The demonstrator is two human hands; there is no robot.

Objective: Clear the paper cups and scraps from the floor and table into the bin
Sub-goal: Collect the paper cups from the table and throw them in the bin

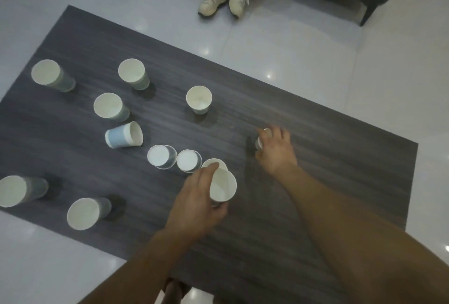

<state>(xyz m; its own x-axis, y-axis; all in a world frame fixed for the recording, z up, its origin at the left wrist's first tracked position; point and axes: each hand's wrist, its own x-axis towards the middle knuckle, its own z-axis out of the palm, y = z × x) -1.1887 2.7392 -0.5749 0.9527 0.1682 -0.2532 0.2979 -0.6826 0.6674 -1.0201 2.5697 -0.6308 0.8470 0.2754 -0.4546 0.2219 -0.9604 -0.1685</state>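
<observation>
Gripped a tilted white paper cup in the curled fingers of the left hand, to the right of and nearer than the tipped-over blue-banded paper cup on the dark grey wood-grain counter. Closed the right hand over a second, mostly hidden paper cup standing on the counter well to the right of the tipped-over cup. Had further upright white paper cups standing on every side of the tipped-over cup, two just beside each other close to its right.
</observation>
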